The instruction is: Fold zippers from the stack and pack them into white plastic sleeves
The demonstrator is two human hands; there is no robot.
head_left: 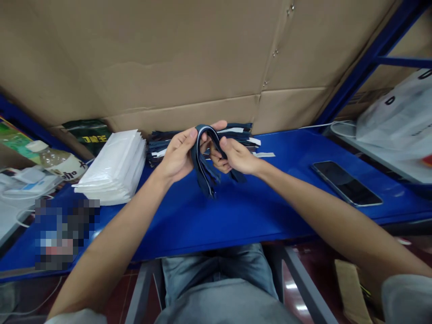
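A bundle of navy zippers [200,168] with a pale line along it is bent into an arch above the table, its loose ends hanging down. My left hand [178,155] grips the left side of the arch, thumb in front. On the other side, my right hand [238,155] has its fingers closed round the same bundle; some fingertips are hidden behind the strips. Just behind both hands lies a pile of similar dark strips [160,146] with white paper bands, partly covered by the hands.
On the blue table [216,220], a stack of white packets [111,166] stands left, beside a bottle [57,159] and a dark green bag [86,135]. A phone [347,182] lies right. A white plastic bag [398,112] sits on the right shelf. Cardboard [168,54] lines the back.
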